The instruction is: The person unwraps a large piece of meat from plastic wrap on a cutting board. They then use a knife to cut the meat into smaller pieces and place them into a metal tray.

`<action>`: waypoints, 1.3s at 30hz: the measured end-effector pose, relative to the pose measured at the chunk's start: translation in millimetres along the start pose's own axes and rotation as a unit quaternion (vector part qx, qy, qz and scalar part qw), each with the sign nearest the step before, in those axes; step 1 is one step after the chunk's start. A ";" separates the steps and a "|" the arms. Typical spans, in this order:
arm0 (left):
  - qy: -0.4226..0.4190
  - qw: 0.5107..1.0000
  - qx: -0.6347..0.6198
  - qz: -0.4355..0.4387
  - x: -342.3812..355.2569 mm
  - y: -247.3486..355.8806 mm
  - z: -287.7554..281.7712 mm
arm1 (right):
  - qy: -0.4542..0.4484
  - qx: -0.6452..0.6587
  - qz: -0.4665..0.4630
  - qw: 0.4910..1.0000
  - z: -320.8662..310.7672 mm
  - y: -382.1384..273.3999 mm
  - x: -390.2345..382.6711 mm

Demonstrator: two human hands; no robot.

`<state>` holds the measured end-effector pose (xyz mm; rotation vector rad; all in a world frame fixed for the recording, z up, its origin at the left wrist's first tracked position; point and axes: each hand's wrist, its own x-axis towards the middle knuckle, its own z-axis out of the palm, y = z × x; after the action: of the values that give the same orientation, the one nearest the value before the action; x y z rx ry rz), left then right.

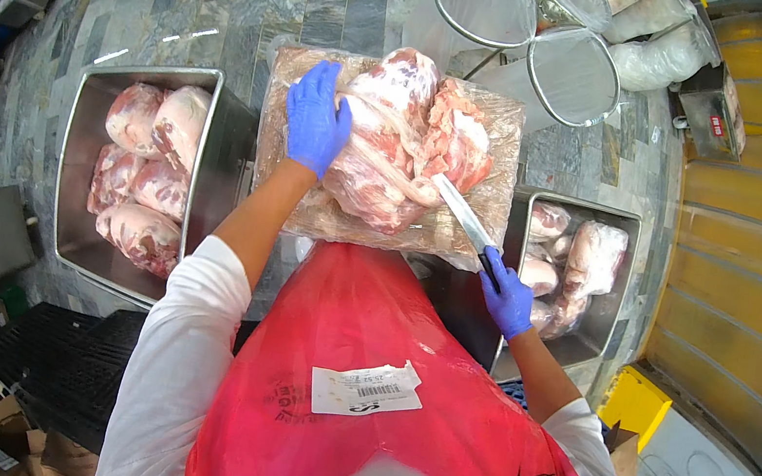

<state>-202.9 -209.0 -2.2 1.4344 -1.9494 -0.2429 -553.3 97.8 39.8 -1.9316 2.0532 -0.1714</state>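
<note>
A large raw cut of pale pink meat (380,144) lies on a work surface wrapped in clear plastic (277,208). My left hand (317,120), in a blue glove, rests against the meat's left side with its fingers stretched out and pointing away from me. In my blue-gloved right hand (507,296) is a knife (465,216), gripped by its black handle. Its blade slants up to the left, and the tip meets the meat's lower right part near a flap of fat and trimmed flesh (456,131). Whether the tip is inside the meat cannot be told.
Left of the work surface stands a deep metal bin (149,77) holding several meat pieces. Another metal bin (627,275) at the right holds more, some in plastic. Hoops lined with clear bags (573,75) stand beyond. Black crates (77,360) and a yellow container (634,404) are nearer me.
</note>
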 end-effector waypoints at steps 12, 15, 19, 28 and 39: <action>-0.264 0.936 0.103 0.209 -15.0 84.3 7.7 | 0.130 0.273 0.192 0.934 36.9 -4.7 -53.4; -0.204 0.953 0.081 0.207 -31.6 76.0 15.9 | 0.100 0.219 0.293 0.925 44.4 -9.1 -12.7; -0.147 0.970 0.002 0.195 -40.0 72.5 14.0 | 0.088 0.170 0.261 0.946 85.1 11.3 28.4; -0.144 0.965 -0.102 0.193 -50.9 69.7 -10.1 | 0.265 0.047 0.030 0.963 57.6 1.9 112.7; -0.157 0.960 -0.065 0.224 -48.2 70.6 -10.9 | 0.009 0.084 -0.198 0.976 10.2 -111.3 172.4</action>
<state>-243.1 -137.1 22.8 0.8746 -2.4054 -0.3991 -450.9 -80.4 38.4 -2.2112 1.5804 -0.4378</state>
